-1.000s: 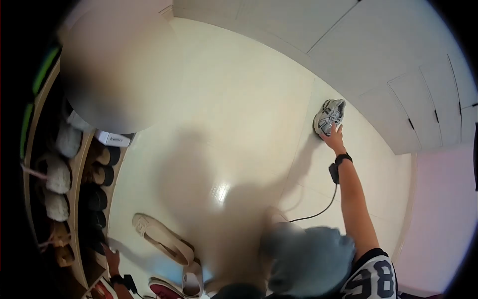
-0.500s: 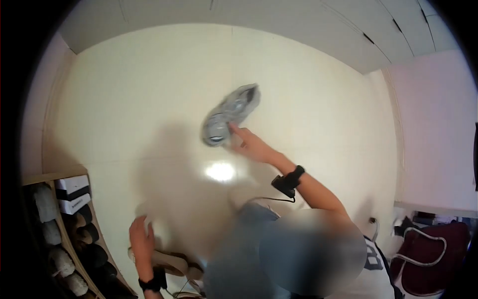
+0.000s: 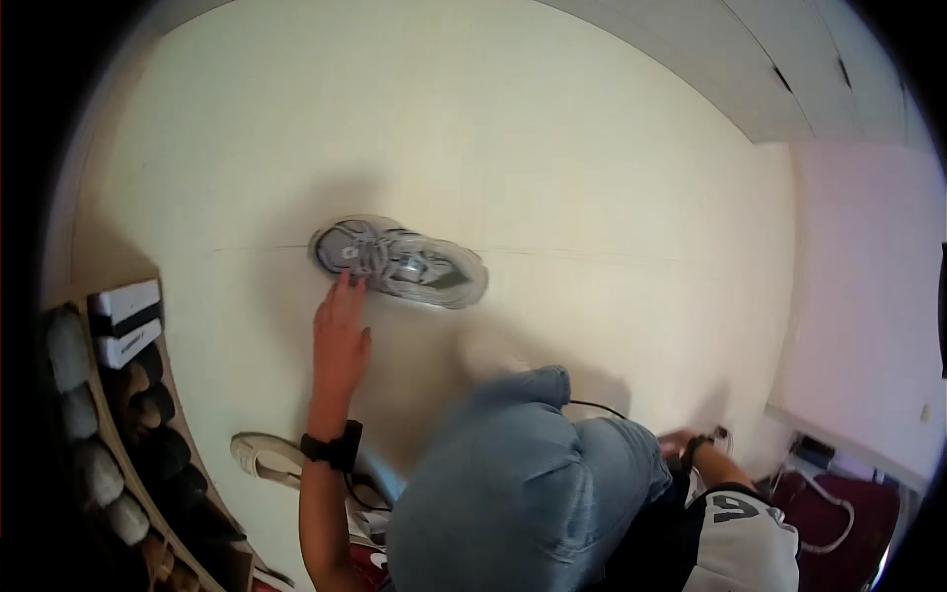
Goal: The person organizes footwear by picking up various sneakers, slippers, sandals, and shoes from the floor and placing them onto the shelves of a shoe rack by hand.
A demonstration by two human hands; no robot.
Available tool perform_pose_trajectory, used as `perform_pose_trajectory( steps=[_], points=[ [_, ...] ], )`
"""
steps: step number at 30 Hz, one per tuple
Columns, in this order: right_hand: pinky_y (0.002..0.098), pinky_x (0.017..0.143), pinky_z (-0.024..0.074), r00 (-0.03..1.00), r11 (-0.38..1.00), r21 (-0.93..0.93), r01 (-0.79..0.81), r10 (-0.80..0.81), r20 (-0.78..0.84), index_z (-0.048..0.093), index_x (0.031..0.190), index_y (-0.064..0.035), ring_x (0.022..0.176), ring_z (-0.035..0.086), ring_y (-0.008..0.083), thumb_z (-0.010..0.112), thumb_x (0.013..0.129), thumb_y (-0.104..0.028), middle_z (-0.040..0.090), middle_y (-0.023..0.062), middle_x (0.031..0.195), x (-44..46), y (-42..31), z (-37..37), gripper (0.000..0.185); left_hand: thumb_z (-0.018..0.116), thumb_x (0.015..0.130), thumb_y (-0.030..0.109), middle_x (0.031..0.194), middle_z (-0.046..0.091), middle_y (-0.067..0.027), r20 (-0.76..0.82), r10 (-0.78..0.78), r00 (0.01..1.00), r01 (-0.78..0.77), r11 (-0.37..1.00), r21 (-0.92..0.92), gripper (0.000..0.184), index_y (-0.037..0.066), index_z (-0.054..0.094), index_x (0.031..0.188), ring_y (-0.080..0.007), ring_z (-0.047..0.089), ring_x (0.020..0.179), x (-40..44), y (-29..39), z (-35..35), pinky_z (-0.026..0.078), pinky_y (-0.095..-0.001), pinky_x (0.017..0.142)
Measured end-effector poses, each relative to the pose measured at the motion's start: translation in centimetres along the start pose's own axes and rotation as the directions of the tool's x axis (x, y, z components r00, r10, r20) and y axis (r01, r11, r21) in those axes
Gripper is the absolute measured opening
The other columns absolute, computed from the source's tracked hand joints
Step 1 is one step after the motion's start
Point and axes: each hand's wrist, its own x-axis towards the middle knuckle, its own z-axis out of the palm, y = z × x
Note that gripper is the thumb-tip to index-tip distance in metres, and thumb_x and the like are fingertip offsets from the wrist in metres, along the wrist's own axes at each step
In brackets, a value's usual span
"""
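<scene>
A grey lace-up sneaker (image 3: 380,259) is on or just above the pale floor in front of me, toe to the left and heel to the right. My left hand (image 3: 340,321) reaches up to its near side by the toe. The fingers are stretched out, fingertips at the shoe's edge; a firm hold does not show. My right hand (image 3: 679,442) is down at the right beside my jeans-covered knee (image 3: 523,483), close to the floor. Its fingers are mostly hidden, so whether it holds anything is unclear.
A wooden shoe rack (image 3: 158,395) with several shoes and a white box (image 3: 126,308) stands at the left. A beige flat shoe (image 3: 264,456) lies on the floor near my left forearm. Cabinets (image 3: 691,59) run along the back; a dark red chair (image 3: 858,523) is at the lower right.
The sneaker has moved left and turned, its toe now leftward. My right hand has left it and drawn back to the lower right. My left hand has come up to the toe.
</scene>
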Motion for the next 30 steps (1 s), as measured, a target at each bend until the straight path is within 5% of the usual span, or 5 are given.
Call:
perform_pose_trajectory(
  steps=[15,21,25,27,30],
  points=[
    [0.0353,0.067,0.0426,0.945,0.833,0.46,0.309,-0.324,-0.046,0.05,0.097,-0.0055,0.087,0.049,0.0192,0.048,0.074,-0.038,0.051,0.0137,0.094,5.3,-7.5,0.7,0.04,0.048,0.071,0.003,0.114,0.039,-0.0166,0.113,-0.572,0.813,0.581,0.809,-0.086,0.043,0.003,0.038,0.113,-0.0326,0.035,0.107,-21.0,-9.0,-7.4,0.029,-0.0362,0.09],
    [0.0327,0.071,0.0425,0.879,0.811,0.373,0.451,-0.476,-0.026,0.051,0.095,-0.0048,0.091,0.047,0.0172,0.048,0.076,-0.031,0.051,0.0143,0.096,5.0,-9.4,-1.0,0.033,0.05,0.069,0.0,0.11,0.042,-0.0155,0.183,-0.438,0.88,0.466,0.87,-0.157,0.041,0.005,0.043,0.109,-0.0318,0.038,0.105,-19.7,-8.9,-4.3,0.031,-0.036,0.088],
    [0.0342,0.084,0.0352,0.41,0.559,0.004,0.829,-0.603,-0.684,0.037,0.109,0.0004,0.096,0.043,0.025,0.065,0.063,-0.014,0.045,0.0133,0.105,-1.8,-21.5,-0.4,0.056,0.05,0.069,0.001,0.111,0.042,-0.0143,0.126,-0.297,0.947,0.317,0.927,-0.198,0.04,0.005,0.044,0.108,-0.0303,0.038,0.105,-16.4,-7.7,-3.8,0.031,-0.0371,0.088],
    [0.0347,0.092,0.0277,-0.098,0.311,-0.574,0.758,-0.815,-0.571,0.03,0.116,0.0021,0.108,0.034,0.0271,0.067,0.058,-0.012,0.04,0.0155,0.112,-5.5,-28.0,-0.4,0.07,0.048,0.07,0.003,0.111,0.042,-0.0141,0.131,-0.257,0.958,0.28,0.936,-0.214,0.037,0.004,0.045,0.107,-0.0297,0.038,0.105,-15.2,-6.6,-4.1,0.031,-0.0373,0.088],
    [0.0344,0.095,0.0236,-0.475,-0.163,-0.816,0.555,-0.867,-0.15,0.022,0.123,0.0026,0.115,0.028,0.0301,0.062,0.057,-0.005,0.03,0.0181,0.124,-10.9,-38.4,0.4,0.078,0.048,0.069,0.002,0.108,0.044,-0.0142,0.142,-0.21,0.967,0.238,0.946,-0.221,0.036,0.003,0.046,0.105,-0.0294,0.039,0.104,-15.4,-5.8,-3.8,0.031,-0.0377,0.088]
  ],
)
